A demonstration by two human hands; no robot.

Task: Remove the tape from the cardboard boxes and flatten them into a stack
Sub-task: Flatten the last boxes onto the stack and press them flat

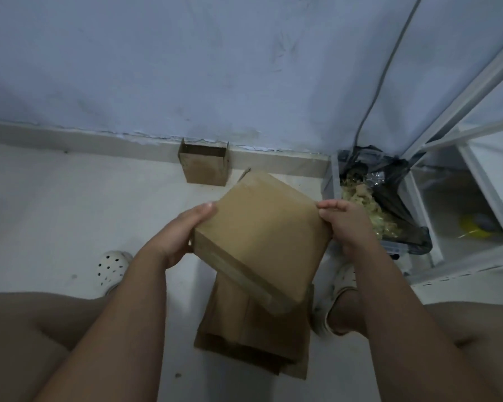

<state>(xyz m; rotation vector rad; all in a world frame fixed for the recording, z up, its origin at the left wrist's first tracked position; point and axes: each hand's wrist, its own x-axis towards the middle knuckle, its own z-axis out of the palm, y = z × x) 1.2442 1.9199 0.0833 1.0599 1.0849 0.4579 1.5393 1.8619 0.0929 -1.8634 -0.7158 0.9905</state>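
I hold a closed brown cardboard box (262, 236) tilted in the air above the floor. A strip of tape (244, 274) runs along its near edge. My left hand (183, 230) grips the box's left side, thumb on the top face. My right hand (346, 224) grips its right edge, fingers curled over the corner. Under the box, a stack of flattened cardboard (253, 338) lies on the floor between my feet. An open-topped small box (205, 166) stands against the skirting at the wall.
A black bag of scraps (372, 204) sits in a bin at the right, next to a white shelf frame (447, 175). A grey cable (381, 82) runs down the wall. My white clogs (111, 271) and knees flank the stack on the white floor.
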